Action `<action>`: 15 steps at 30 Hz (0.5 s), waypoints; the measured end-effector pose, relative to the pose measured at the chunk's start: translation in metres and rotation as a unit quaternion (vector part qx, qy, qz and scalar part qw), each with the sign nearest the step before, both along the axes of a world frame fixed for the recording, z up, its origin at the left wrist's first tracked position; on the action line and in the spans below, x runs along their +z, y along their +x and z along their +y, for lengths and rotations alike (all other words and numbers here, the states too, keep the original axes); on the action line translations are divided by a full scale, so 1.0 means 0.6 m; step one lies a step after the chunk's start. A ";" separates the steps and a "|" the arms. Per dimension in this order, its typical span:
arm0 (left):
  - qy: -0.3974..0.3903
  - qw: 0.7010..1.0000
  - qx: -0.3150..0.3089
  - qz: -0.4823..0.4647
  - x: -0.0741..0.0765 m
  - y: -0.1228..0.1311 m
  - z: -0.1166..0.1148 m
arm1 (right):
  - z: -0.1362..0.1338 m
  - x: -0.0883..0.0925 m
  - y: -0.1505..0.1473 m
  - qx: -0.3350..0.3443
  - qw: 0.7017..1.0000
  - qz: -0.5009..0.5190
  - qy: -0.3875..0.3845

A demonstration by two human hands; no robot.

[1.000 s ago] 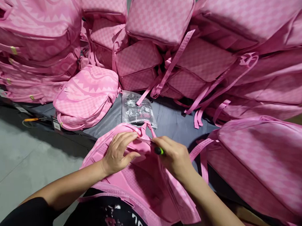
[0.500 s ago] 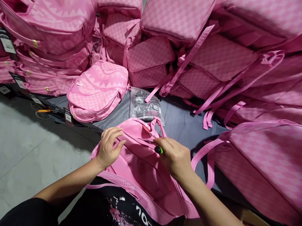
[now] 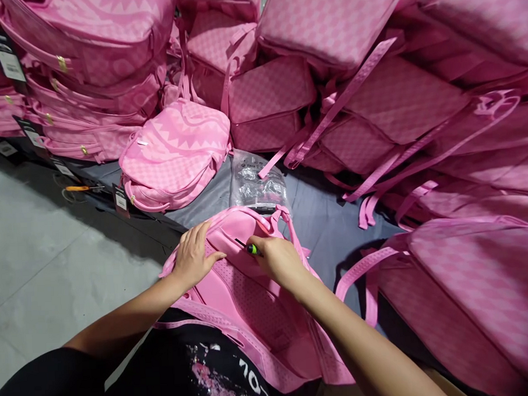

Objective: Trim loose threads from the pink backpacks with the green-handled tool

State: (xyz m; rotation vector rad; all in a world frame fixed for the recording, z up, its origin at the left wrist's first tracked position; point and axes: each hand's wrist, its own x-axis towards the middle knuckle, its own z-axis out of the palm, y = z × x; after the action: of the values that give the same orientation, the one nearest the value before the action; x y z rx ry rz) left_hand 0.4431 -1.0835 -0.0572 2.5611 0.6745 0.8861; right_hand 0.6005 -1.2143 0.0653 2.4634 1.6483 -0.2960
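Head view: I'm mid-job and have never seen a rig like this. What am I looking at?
There is no machine: a person works bare-handed, seen by a camera on their head looking forward and down. The right hand holds a thin black-and-green tool; its kind is unclear. The left hand lies at the edge of a pink fabric backpack with dotted panels. On the grey surface beyond lie a clear plastic bag and a rounded pink patterned backpack, with piled pink checkered bags behind.

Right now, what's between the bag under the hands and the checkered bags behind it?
The head view shows a clear plastic bag on a grey surface, a pink strap end over it.
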 end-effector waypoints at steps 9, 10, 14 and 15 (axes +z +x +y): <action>0.062 0.995 0.063 0.043 0.008 0.018 -0.022 | 0.042 -0.012 0.004 0.042 0.998 0.004 -0.039; 0.065 0.995 0.060 0.043 0.006 0.018 -0.020 | 0.044 -0.012 0.005 0.050 0.998 0.003 -0.045; 0.065 0.995 0.056 0.041 0.000 0.018 -0.016 | 0.048 -0.007 0.004 0.085 0.993 -0.012 -0.075; 0.062 0.996 0.058 0.041 -0.001 0.018 -0.016 | 0.046 -0.004 0.002 0.089 0.993 -0.016 -0.077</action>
State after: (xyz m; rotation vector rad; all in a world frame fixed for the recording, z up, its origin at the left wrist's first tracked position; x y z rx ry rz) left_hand 0.4537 -1.0929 -0.0580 2.7047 0.8232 0.8885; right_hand 0.6014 -1.1867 0.0628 2.1826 1.7470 -0.3438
